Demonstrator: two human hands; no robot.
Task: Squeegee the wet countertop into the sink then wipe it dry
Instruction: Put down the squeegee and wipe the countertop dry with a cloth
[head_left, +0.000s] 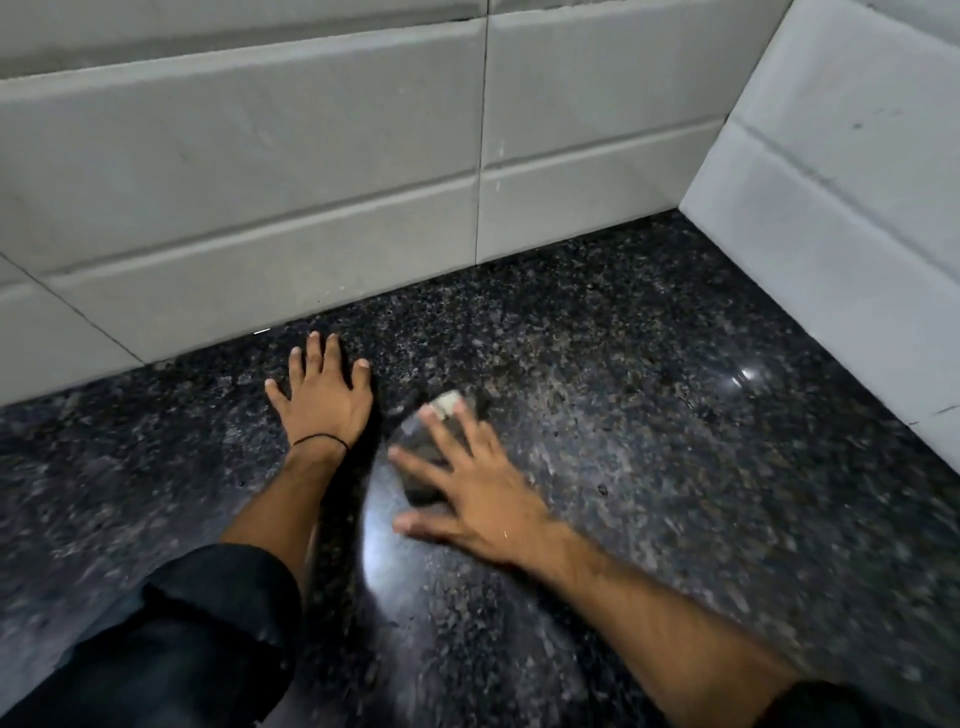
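Note:
The countertop is dark speckled granite and fills the lower view. My left hand lies flat on it near the back wall, fingers spread, with a thin black band on the wrist. My right hand presses flat, fingers spread, on a small dark cloth with a pale corner poking out past the fingertips. The hand and cloth are motion-blurred. No squeegee and no sink are in view.
White tiled walls rise behind the counter and on the right, meeting in a corner at the far right. A bright light reflection shows on the granite below my right hand.

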